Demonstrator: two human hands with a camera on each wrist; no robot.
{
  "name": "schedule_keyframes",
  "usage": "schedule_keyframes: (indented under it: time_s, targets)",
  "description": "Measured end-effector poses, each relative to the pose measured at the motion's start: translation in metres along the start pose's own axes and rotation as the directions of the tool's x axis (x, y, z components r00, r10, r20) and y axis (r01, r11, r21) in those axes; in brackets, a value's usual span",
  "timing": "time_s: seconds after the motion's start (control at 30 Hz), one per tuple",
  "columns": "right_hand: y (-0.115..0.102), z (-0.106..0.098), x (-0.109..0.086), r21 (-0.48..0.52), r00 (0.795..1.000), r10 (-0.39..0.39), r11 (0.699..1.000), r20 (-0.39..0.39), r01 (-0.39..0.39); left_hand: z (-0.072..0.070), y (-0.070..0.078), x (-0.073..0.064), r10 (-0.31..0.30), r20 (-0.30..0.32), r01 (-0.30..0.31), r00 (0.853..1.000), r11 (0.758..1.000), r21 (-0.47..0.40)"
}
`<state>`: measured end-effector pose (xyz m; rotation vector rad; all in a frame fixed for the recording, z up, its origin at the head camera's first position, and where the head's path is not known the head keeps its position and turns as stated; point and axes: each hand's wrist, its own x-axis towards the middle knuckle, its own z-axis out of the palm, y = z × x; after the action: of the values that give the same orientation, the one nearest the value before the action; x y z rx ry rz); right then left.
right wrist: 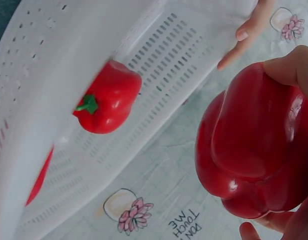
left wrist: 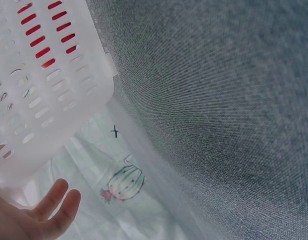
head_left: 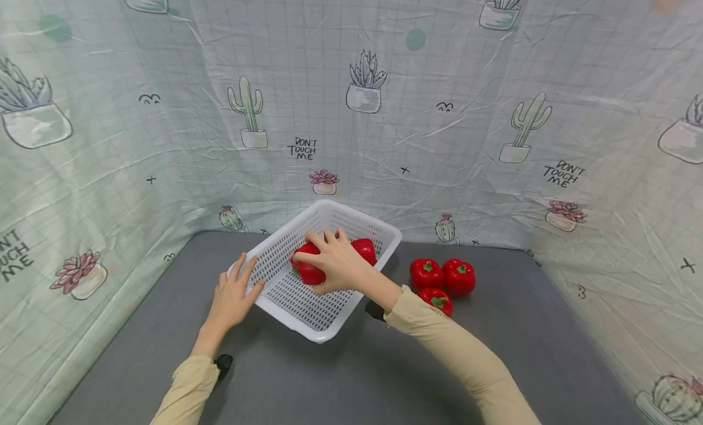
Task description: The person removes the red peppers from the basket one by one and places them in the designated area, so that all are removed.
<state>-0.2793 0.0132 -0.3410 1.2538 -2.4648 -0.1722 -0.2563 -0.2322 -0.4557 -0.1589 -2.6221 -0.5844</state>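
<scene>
My right hand (head_left: 340,263) reaches over a white perforated plastic basket (head_left: 389,260) and grips a red bell pepper (right wrist: 254,145), fingers and thumb spread round its sides. In the right wrist view, another red bell pepper (right wrist: 111,100) with a green stem lies in the basket, and a red sliver shows lower left, partly hidden by the near wall. From above, a pepper (head_left: 364,250) shows to the right of my right hand, inside the basket. My left hand (head_left: 229,295) rests at the basket's left rim, its fingers extended; two fingertips (left wrist: 68,207) show beside the wall in the left wrist view.
Three red bell peppers (head_left: 458,277) sit close together on the grey tabletop (head_left: 263,376), right of the basket, one partly behind my right sleeve (head_left: 439,327). A cactus-print cloth (head_left: 384,150) hangs behind the table and along both sides.
</scene>
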Motion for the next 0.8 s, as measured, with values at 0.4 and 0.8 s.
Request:
schedule_keyframes:
  time_s: [0.4, 0.8]
  targets:
    - [0.008, -0.004, -0.037, 0.034, 0.994, -0.011, 0.999, -0.105, 0.014, 0.000, -0.002, 0.002, -0.016, 0.052, 0.015, 0.999, 1.000, 0.020]
    - [0.010, -0.003, -0.073, 0.031, 0.987, -0.005, 0.999, -0.163, 0.010, 0.001, -0.002, 0.003, -0.030, 0.056, 0.029, 0.998, 0.999, 0.016]
